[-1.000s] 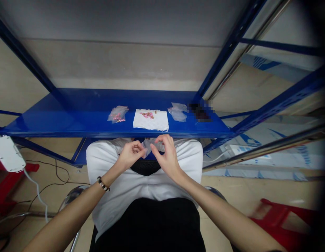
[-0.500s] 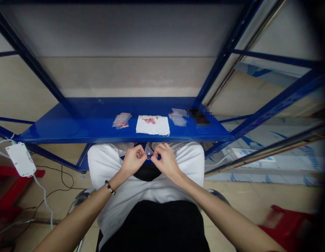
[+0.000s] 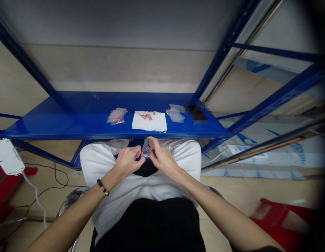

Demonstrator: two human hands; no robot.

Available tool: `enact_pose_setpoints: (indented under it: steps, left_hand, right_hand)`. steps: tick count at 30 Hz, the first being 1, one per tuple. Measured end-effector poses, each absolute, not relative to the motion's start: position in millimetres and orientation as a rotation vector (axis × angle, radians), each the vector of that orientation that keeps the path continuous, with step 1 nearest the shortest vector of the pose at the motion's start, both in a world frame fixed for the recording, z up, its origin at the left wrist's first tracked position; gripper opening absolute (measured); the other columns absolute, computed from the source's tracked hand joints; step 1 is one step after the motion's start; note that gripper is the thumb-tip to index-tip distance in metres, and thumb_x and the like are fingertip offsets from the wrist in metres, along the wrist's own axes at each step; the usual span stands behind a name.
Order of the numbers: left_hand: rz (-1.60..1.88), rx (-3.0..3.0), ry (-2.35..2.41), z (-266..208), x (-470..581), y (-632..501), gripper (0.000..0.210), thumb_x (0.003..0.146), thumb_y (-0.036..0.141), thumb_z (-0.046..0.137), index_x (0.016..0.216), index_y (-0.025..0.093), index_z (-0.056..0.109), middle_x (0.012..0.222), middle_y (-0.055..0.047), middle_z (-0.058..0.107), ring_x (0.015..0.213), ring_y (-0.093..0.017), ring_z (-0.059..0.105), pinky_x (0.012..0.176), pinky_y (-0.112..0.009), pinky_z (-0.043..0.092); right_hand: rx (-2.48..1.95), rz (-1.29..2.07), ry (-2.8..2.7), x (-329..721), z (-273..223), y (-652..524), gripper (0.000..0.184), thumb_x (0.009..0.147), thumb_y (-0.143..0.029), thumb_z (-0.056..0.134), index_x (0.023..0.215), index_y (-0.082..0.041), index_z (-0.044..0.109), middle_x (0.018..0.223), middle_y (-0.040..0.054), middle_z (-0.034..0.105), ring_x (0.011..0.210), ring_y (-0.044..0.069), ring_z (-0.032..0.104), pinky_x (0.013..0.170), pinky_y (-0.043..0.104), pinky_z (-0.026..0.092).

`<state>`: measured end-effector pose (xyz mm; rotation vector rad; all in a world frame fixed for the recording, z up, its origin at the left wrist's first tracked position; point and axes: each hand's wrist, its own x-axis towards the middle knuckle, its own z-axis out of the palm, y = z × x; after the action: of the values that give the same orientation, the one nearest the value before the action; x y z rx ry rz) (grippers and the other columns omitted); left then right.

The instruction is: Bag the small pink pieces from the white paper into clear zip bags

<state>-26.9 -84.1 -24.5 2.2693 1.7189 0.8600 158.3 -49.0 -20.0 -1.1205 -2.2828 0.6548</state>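
Note:
Over my lap, just below the shelf's front edge, a small clear plastic bag is held between my hands. My left hand has thumb and forefinger curled together at the bag's left edge. My right hand pinches the bag's right side, its fingers pointing up. On the blue shelf, pink and brown beads or pills lie on a white cloth or tissue. Left of it are clear bags with pink pieces inside. Flat, clear bags lie to the right.
The blue metal shelf spans in front of my knees. A dark, pixelated object lies at its right end. A white power box hangs at left. Red stools stand on the floor, with cables at left.
My hands have moved slightly apart, and more of the bag shows, standing upright by my right fingers. The whole view has shifted a little, so the shelf sits further left and higher.

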Motion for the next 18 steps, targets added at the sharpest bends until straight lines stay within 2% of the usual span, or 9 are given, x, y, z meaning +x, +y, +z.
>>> enact_pose_setpoints:
  steps: [2,4,6,7,12,18]
  left_hand:
    - [0.936,2.34,1.597,-22.9,-29.3,-81.0,0.008,0.084,0.027,0.059,0.083,0.02,0.056,0.076,-0.002,0.061,0.071,-0.019,0.059,0.069,-0.03,0.043]
    - [1.004,2.458,1.423,-22.2,-29.7,-79.1,0.036,0.082,0.034,0.066,0.112,0.017,0.055,0.111,-0.012,0.064,0.105,-0.027,0.06,0.09,-0.039,0.046]
    - [0.998,2.606,1.292,-23.0,-28.9,-78.9,0.063,0.082,0.038,0.069,0.134,0.015,0.044,0.138,-0.018,0.052,0.132,-0.032,0.046,0.107,-0.048,0.038]
    - [0.966,2.676,1.253,-24.2,-28.3,-79.2,0.068,0.083,0.037,0.068,0.14,0.015,0.039,0.144,-0.019,0.048,0.138,-0.032,0.04,0.112,-0.05,0.034]
    - [0.869,2.84,1.189,-34.5,-26.8,-80.7,0.059,0.093,0.025,0.054,0.148,0.016,0.033,0.143,-0.016,0.052,0.139,-0.027,0.042,0.115,-0.048,0.031]
    - [0.941,2.823,1.256,-38.1,-31.7,-79.8,0.059,0.092,0.029,0.055,0.146,0.015,0.037,0.131,-0.017,0.059,0.129,-0.031,0.05,0.107,-0.05,0.037]
  right_hand:
    - [-1.133,0.667,-2.266,159.6,-19.1,-47.7,0.062,0.086,-0.01,0.047,0.145,-0.02,0.031,0.086,0.0036,0.068,0.076,0.022,0.067,0.07,0.03,0.046]
    - [-1.134,0.706,-2.249,160.7,-18.2,-45.8,0.063,0.084,-0.009,0.048,0.144,-0.019,0.032,0.088,0.0038,0.068,0.077,0.021,0.067,0.071,0.03,0.046]
    - [-1.107,0.769,-2.223,161.9,-17.3,-43.5,0.064,0.083,-0.009,0.048,0.144,-0.018,0.031,0.088,0.0032,0.068,0.077,0.02,0.066,0.071,0.029,0.047]
    - [-1.092,0.796,-2.207,162.5,-16.8,-42.6,0.064,0.083,-0.008,0.049,0.144,-0.018,0.031,0.087,0.0026,0.067,0.077,0.02,0.066,0.071,0.029,0.047]
    - [-1.047,0.881,-2.128,161.3,-15.5,-43.0,0.072,0.079,-0.004,0.048,0.146,-0.021,0.031,0.085,0.0013,0.067,0.075,0.018,0.065,0.073,0.03,0.048]
    - [-0.878,1.375,-1.932,151.9,-21.8,-47.4,0.071,0.081,-0.01,0.051,0.146,-0.023,0.026,0.075,-0.0037,0.064,0.058,0.014,0.064,0.059,0.026,0.053]
